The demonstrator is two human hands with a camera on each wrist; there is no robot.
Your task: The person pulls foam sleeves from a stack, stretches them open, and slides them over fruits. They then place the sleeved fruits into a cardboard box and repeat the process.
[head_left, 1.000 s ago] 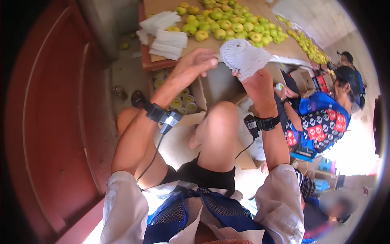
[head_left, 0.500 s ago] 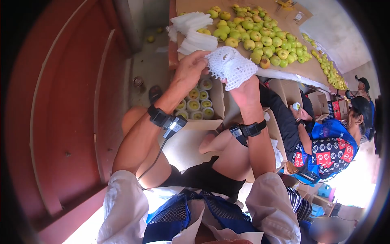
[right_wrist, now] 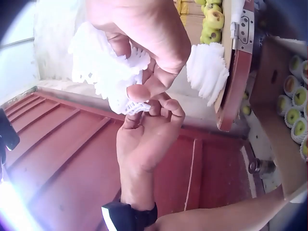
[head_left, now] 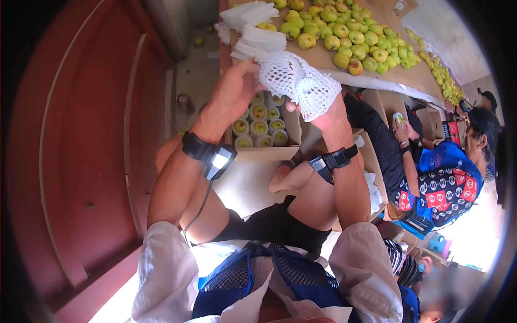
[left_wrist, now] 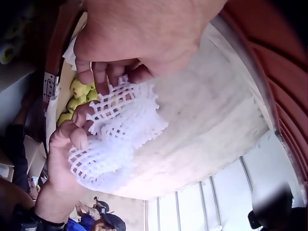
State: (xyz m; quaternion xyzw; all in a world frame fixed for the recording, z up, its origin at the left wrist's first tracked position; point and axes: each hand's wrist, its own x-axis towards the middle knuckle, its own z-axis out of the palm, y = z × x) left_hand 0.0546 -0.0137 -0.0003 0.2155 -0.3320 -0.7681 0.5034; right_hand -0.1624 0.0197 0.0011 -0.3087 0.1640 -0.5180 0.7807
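Note:
A white foam fruit net point(head_left: 318, 91) is stretched between both hands above the floor box. My left hand point(head_left: 231, 91) pinches its left edge with the fingertips, as the left wrist view shows, where the mesh point(left_wrist: 120, 115) spreads open below the fingers. My right hand point(head_left: 331, 118) holds the other end, with the net draped over its fingers and the thumb against it. In the right wrist view, the left hand's fingers point(right_wrist: 163, 108) meet the net's lower edge close to the right thumb. Bunched folds partly hide the right fingers.
Loose green-yellow apples point(head_left: 355, 37) cover the cardboard-topped table, beside stacks of flat foam nets point(head_left: 258, 42). A carton point(head_left: 269, 153) of net-wrapped apples stands below my hands. Another person point(head_left: 441, 167) sits on the right, holding an apple. A red door point(head_left: 81, 134) is at left.
My left hand has come in from the left and taken hold of the net's edge. The net has gone from flat over the right hand to pulled wide between both hands.

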